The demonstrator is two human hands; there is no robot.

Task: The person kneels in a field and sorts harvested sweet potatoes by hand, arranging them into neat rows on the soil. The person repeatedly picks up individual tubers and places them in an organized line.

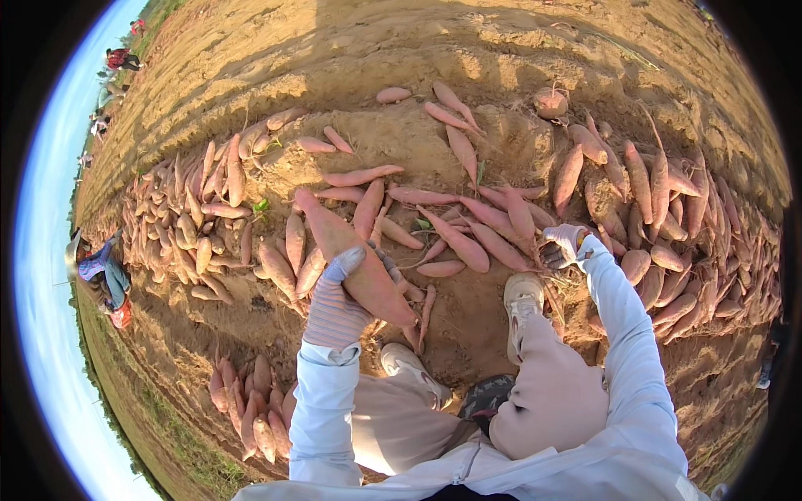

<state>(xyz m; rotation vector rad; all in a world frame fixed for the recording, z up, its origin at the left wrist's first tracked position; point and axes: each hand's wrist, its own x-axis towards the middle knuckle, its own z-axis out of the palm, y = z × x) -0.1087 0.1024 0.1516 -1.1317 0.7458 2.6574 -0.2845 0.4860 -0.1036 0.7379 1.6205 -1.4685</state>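
Note:
My left hand [341, 300], in a striped knit glove, grips a large sweet potato [351, 257] that slants over the soil, its narrow end near my shoe. My right hand [562, 246], gloved too, is curled at the stem end of a cluster of sweet potatoes [495, 235]; something small and orange shows at its edge, and I cannot tell what it is. Loose sweet potatoes [294, 241] lie just beyond my left hand. A thin sweet potato [428, 313] rests near the tip of the large one.
Sweet potatoes lie heaped at the left [182, 232] and the right [683, 232], with a smaller pile [254, 407] at the lower left. My shoes [523, 307] stand on the soil between them. A person [103, 269] sits at the far left; several others are farther off. Soil ridges [376, 56] run beyond.

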